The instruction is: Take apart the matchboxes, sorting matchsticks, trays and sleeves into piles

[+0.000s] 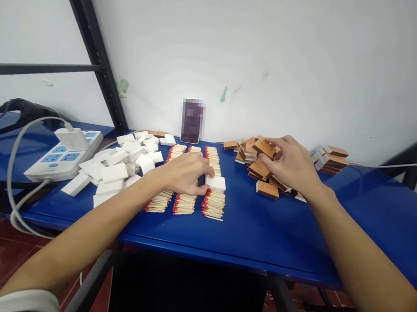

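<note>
My left hand point(189, 173) pinches a small white matchbox tray point(216, 183) by its left end, above the rows of matches. Red-tipped matches point(213, 204) lie in three columns under and around that hand, partly covered by it. Over on the right, my right hand point(289, 161) grips a brown matchbox sleeve point(264, 147) between thumb and fingers, just above a loose pile of brown matchbox sleeves point(259, 169). Whether the white tray has anything inside cannot be seen from here. Left of the matches is a heap of white matchbox trays point(115, 173).
A phone point(192, 122) leans upright against the wall. Stacked matchboxes point(331, 160) stand at the right rear of the blue table point(239, 238). On the left lies a power strip point(65, 156) with a plugged-in charger and a white cable point(15, 163).
</note>
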A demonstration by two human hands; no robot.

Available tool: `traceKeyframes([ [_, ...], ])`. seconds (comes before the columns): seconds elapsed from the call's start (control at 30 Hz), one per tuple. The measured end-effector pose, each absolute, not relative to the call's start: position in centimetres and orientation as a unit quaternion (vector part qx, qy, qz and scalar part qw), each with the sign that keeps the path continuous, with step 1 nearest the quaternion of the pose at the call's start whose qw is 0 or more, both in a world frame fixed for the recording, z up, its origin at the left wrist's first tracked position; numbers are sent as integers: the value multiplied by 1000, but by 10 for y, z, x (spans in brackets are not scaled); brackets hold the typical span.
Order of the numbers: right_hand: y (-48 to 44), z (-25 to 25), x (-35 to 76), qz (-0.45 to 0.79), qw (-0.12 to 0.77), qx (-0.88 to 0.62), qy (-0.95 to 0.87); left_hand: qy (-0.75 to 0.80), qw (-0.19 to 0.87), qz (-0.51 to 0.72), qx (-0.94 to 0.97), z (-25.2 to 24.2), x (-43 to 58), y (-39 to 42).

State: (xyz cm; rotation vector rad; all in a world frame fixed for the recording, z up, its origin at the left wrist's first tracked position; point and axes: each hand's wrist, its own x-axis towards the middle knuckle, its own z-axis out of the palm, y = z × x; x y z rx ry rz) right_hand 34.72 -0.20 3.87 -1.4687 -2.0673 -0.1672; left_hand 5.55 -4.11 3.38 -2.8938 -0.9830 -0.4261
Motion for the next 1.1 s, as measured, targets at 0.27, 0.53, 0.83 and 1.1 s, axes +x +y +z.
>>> traceKeyframes([
  [0.27, 17, 33, 375, -96, 308, -652, -686, -324, 20, -142, -935, 33, 55, -41],
  [0.53, 22, 33, 384, -87, 283, -705, -644, -320, 25, -168, -932, 34, 54, -40],
  [0.83, 27, 34, 404, -39, 222, -772, -594, -320, 29, -178, -930, 33, 53, -39],
  [1.1, 30, 46, 423, -67, 273, -784, -554, -355, 103, -257, -893, 53, 37, -42],
])
